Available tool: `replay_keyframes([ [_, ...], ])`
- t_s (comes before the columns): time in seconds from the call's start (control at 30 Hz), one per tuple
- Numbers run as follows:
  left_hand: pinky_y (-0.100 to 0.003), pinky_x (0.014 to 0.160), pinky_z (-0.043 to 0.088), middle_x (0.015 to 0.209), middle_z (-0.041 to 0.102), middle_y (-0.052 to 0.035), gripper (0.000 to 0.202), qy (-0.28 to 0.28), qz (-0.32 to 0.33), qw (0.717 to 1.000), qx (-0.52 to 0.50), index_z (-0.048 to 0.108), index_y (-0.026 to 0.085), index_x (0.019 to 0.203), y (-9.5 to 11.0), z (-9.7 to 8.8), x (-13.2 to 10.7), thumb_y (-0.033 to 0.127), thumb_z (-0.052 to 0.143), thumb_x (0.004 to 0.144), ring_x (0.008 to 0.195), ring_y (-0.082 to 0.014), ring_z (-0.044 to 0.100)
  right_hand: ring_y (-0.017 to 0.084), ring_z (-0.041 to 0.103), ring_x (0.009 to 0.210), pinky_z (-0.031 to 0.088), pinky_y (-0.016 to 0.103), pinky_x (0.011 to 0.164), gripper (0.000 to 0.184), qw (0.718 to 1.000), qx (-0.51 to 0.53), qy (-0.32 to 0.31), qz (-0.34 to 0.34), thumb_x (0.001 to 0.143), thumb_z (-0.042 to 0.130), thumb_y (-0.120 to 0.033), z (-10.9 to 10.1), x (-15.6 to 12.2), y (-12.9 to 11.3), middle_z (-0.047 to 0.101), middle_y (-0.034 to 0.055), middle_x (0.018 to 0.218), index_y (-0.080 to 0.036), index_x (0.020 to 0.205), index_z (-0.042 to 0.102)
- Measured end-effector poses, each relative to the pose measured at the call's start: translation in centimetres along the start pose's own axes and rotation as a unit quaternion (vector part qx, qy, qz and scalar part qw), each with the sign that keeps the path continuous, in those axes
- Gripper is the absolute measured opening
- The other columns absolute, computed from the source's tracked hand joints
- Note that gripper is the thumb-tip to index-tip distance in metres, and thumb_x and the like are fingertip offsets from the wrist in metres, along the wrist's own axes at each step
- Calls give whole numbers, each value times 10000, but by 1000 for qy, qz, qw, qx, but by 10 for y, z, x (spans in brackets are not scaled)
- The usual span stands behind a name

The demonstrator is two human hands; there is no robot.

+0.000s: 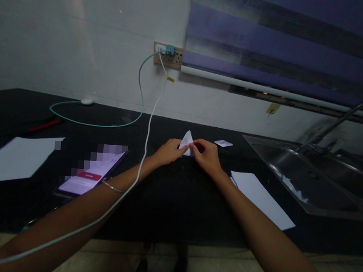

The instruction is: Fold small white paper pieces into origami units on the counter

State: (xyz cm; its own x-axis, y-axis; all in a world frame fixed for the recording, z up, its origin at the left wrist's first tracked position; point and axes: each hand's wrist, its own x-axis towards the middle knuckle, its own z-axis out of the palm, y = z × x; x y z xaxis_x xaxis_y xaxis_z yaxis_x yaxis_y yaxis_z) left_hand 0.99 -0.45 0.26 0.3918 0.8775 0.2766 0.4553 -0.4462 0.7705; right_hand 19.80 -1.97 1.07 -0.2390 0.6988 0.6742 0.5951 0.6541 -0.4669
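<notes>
A small white folded paper, pointed at the top, stands on the black counter in the middle of the view. My left hand pinches its left side with closed fingers. My right hand pinches its right side, fingers pressed on the fold. Both forearms stretch out over the counter. A thin bangle circles my left wrist, and a white cable drapes over that arm.
A white sheet lies right of my right arm, another sheet at far left. A lit phone lies left of my arm. A small folded paper, a steel sink at right, a teal cable, a wall socket.
</notes>
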Motion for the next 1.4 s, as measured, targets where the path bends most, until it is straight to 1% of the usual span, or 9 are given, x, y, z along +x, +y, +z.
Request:
replay_keyframes([
  [0.17,-257,529,409,652,675,-70,465,-18,-4,1000,-14,687,127,768,-2,1,2,507,503,963,529,-145,587,156,607,643,437,288,629,166,999,-13,-7,39,894,617,-283,2,0,0,676,35,714,-157,842,712],
  [0.33,-238,518,413,654,678,-64,296,-53,-18,993,-104,676,116,789,4,0,2,338,550,940,521,-125,576,150,584,646,427,282,618,143,1000,-10,5,28,883,613,-276,2,0,1,648,24,719,-167,828,688],
  [0.57,-224,526,411,585,646,-34,304,-11,-38,986,-165,672,126,679,11,-1,3,255,574,936,498,-105,557,175,631,771,495,319,713,134,999,10,20,-48,915,623,-257,1,-1,-2,695,61,859,-173,938,724],
  [0.77,-241,587,439,617,681,-59,348,-26,-42,976,-211,691,122,643,11,-3,7,272,555,926,541,-121,587,217,633,971,525,393,859,235,995,-19,-23,-99,919,595,-167,-2,-1,3,680,88,1026,-230,1079,755],
  [0.93,-218,499,349,680,701,-65,420,-43,-40,967,-246,729,131,763,6,-4,7,422,491,951,561,-116,581,240,591,1066,502,433,933,293,991,-50,-68,-107,924,584,-165,-9,0,3,642,98,1113,-254,1154,742],
  [1.03,-224,497,352,640,673,-68,510,-27,-52,970,-234,703,144,697,6,-3,8,503,466,970,542,-116,561,244,567,1081,488,435,957,285,988,-57,-90,-115,942,565,-203,-11,0,-1,612,110,1135,-235,1169,734],
  [1.2,-239,572,434,602,640,-47,454,24,-45,978,-203,631,141,647,15,-4,5,447,534,967,561,-130,568,250,537,1068,479,450,952,321,986,-53,-109,-114,944,585,-266,-12,-1,-7,568,98,1112,-278,1243,702],
  [1.3,-233,573,432,606,637,-40,474,41,-18,983,-177,631,137,677,18,-5,3,468,497,988,570,-130,570,239,550,1082,475,448,973,306,992,0,-84,-91,953,578,-279,-12,0,-10,577,81,1103,-292,1236,696],
  [1.4,-233,561,417,611,644,-55,504,35,-5,990,-134,633,140,659,14,-3,4,444,444,1014,553,-124,564,221,584,1048,510,397,897,230,997,75,12,-13,954,577,-337,-9,3,-8,588,82,1100,-245,1104,724],
])
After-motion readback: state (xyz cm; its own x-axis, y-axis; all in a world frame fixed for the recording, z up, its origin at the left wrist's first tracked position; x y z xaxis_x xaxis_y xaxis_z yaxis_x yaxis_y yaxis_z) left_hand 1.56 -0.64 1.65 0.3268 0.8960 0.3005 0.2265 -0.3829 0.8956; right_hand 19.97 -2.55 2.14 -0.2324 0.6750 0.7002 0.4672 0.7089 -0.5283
